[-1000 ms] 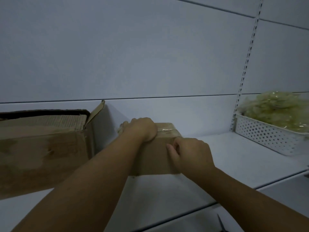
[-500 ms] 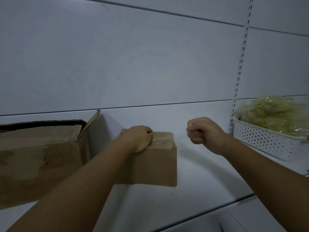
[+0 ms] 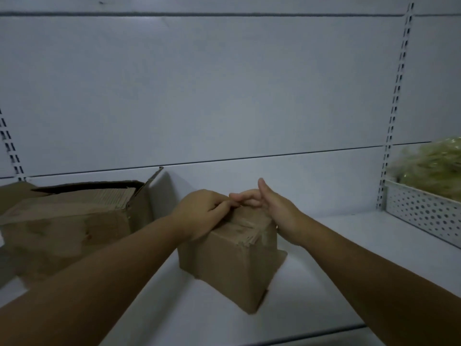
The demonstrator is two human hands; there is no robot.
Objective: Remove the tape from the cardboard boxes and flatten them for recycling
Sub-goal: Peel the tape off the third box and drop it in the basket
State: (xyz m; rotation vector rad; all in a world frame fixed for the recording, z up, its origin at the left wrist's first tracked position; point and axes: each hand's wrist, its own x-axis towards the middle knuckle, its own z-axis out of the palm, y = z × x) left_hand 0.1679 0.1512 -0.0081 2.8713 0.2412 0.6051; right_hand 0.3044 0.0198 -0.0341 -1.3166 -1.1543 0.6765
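A small brown cardboard box (image 3: 232,265) stands on the white shelf (image 3: 349,248), turned so one corner faces me. Clear tape (image 3: 245,227) runs across its wrinkled top. My left hand (image 3: 202,211) lies on the top's left side with its fingers curled down at the far edge, holding the box. My right hand (image 3: 277,211) is at the top's right side, thumb raised and fingers stretched left until they meet the left fingertips. Whether any tape is pinched between them is hidden.
A larger open cardboard box (image 3: 69,221) lies on the shelf at the left, close to the small one. At the right a white perforated basket (image 3: 421,213) holds a pile of crumpled yellowish clear material (image 3: 434,166). The shelf's back wall is just behind.
The small box has turned corner-forward. My right hand, a raised fist away from the box half a second ago, has opened and come back to the box top beside the left hand.
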